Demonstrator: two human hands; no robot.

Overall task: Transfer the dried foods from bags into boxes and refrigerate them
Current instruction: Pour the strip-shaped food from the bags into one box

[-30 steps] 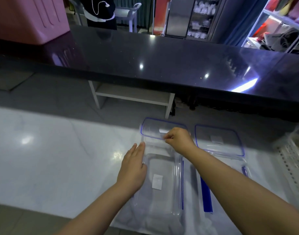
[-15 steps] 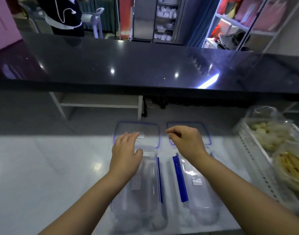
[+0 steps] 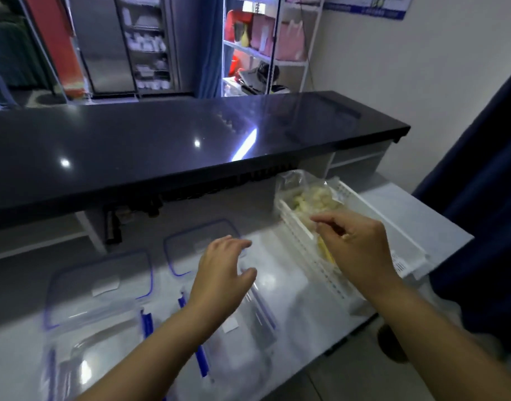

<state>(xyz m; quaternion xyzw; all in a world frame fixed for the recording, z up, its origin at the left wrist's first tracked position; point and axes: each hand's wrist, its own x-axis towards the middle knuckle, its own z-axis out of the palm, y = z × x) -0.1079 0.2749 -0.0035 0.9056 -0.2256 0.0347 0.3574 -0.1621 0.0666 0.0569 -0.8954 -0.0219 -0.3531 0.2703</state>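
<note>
Nearest the person, left of the left forearm, a clear box (image 3: pixel 86 363) with blue clasps lies open on the pale worktop (image 3: pixel 295 296), its lid (image 3: pixel 103 282) lying just beyond it. A second open box (image 3: pixel 245 351) sits directly beneath the left hand (image 3: pixel 222 273), and its lid (image 3: pixel 187 250) lies beyond the fingertips. That hand hangs above the box with fingers loosely spread, holding nothing.

Further out and to the right, the right hand (image 3: pixel 358 247) hovers over a white basket (image 3: pixel 296 219), fingers half curled, forefinger and thumb drawn towards one another. Motion blur hides whether they have any plastic between them. The dried food is all in this basket: a bag of pale pieces (image 3: pixel 309 198) just beyond the right fingertips, and a bag of yellow pieces (image 3: pixel 326 254) mostly hidden under the palm. Beyond everything runs a black counter (image 3: pixel 190 140).

The step in hand looks like fetching the first bag. It is best taken by its gathered neck rather than its belly, so the thin film neither tears nor spills. The free left hand could support it from below, then steady the box under it before tipping.
</note>
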